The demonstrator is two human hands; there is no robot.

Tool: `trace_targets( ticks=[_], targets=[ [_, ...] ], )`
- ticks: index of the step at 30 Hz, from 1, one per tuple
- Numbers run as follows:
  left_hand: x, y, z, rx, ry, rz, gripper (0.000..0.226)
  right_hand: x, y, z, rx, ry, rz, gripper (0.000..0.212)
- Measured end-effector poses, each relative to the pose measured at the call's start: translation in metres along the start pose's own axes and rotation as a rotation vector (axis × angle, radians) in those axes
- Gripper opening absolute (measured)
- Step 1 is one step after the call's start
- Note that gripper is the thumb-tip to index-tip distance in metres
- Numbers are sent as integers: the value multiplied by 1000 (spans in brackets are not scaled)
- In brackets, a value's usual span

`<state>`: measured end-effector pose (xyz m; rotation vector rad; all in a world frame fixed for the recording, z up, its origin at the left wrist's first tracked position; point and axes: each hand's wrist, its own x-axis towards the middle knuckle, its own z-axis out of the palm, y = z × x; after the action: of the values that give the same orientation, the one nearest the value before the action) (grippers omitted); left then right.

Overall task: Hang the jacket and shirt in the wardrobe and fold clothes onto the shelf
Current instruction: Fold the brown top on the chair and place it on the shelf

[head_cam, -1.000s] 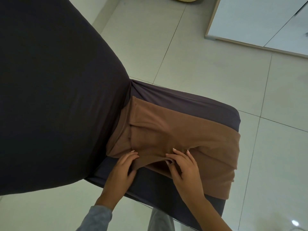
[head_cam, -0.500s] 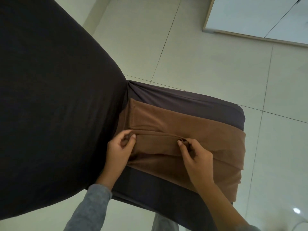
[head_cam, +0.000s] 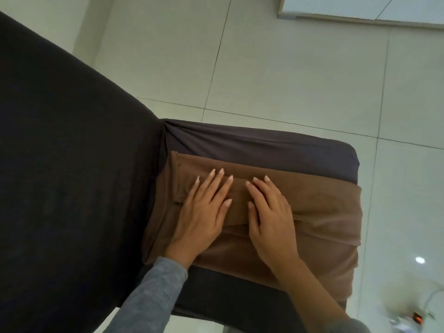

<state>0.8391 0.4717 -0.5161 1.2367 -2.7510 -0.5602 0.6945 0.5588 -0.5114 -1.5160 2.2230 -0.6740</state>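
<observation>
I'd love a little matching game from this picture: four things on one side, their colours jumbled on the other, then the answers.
Things:
1. folded cloth
2. chair cover
3. left sleeve
4. floor

Colours:
A. grey
B. pale and glossy
C. brown
D. dark, nearly black

Pairs: 1-C, 2-D, 3-A, 4-B.

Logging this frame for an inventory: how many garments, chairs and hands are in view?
Brown folded cloth garment: 1
Dark fabric-covered chair: 1
Bare hands, left hand and right hand: 2
Total: 4
</observation>
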Motion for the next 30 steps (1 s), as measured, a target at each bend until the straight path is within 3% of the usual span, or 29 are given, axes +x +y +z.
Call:
trace_targets(
  ticks=[5,15,20,26,30],
  targets=[
    [-3,-27,6,112,-116,14,53,-7,20,1,-166,-100,21,49],
    [6,23,14,108,-53,-266,61,-29,55,-16,-175,64,377,54],
    [19,74,26,111,-152,-90,59,-48,95,-29,21,91,547,59],
    [62,144,48,187,-272,255,62,-57,153,-37,458,21,828,52],
    [103,191,71,279,-311,380,60,-60,176,-39,699,-14,899,54]
  ],
)
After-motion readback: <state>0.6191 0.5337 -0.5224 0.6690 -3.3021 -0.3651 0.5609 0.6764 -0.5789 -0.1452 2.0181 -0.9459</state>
